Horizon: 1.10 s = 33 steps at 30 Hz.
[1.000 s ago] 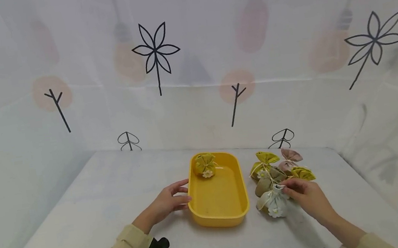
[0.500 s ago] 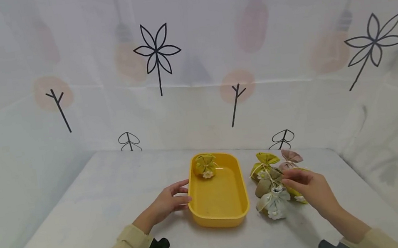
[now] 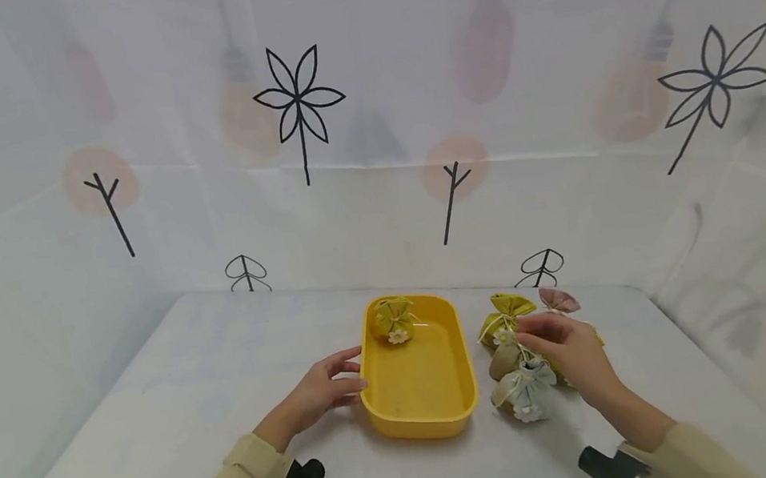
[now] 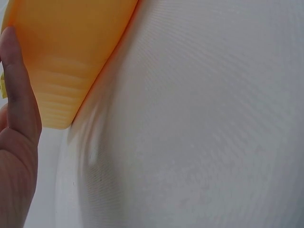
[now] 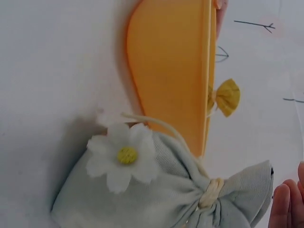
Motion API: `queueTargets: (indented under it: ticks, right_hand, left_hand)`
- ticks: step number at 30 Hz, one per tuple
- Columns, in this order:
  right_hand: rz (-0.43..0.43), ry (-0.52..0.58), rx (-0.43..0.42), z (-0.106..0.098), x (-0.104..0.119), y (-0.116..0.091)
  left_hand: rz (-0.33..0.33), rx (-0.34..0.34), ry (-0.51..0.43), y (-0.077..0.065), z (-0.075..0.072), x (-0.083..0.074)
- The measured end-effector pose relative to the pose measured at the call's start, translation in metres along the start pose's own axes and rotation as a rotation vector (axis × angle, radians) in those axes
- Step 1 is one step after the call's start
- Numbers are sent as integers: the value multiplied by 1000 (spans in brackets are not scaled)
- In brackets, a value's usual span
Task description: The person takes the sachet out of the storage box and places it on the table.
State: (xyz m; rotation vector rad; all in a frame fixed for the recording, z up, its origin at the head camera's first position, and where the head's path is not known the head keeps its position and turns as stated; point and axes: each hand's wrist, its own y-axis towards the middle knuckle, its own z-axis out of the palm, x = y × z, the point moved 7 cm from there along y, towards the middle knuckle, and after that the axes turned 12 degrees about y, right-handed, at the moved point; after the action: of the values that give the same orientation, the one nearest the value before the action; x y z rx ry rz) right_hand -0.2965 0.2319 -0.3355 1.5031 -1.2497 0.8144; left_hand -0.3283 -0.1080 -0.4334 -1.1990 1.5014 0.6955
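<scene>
A yellow tray (image 3: 422, 427) stands mid-table with a small yellow-green pouch (image 3: 394, 321) at its far left inside. My left hand (image 3: 319, 390) rests against the tray's left side, fingers fairly straight on its outer wall. On the right, my right hand (image 3: 576, 355) pinches at the top of a khaki pouch (image 3: 504, 361), whose neck is hidden by the fingertips. A pale grey pouch (image 3: 525, 394) with a white flower lies just in front, large in the right wrist view. Behind the fingers is another yellow-green pouch (image 3: 505, 316).
A dusty pink pouch (image 3: 558, 299) lies at the back of the cluster, and one more yellow pouch is mostly hidden behind the right hand. Dark wrist-camera pieces stick out by both sleeves. A patterned white cloth (image 3: 380, 215) hangs behind the table.
My right hand has gone from the pale grey pouch's top to the khaki pouch's neck, moving left and slightly away. The left hand and the tray have stayed put.
</scene>
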Motion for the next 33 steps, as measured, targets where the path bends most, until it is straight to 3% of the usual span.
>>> queueTargets:
  ticks: [18,33]
  right_hand:
    - [42,143,62,39,15,13]
    - [83,188,105,73,15,32]
  left_hand:
    - [-5,-5,12,-1,1,-1]
    - [-17,-13,5,-2,0,-1]
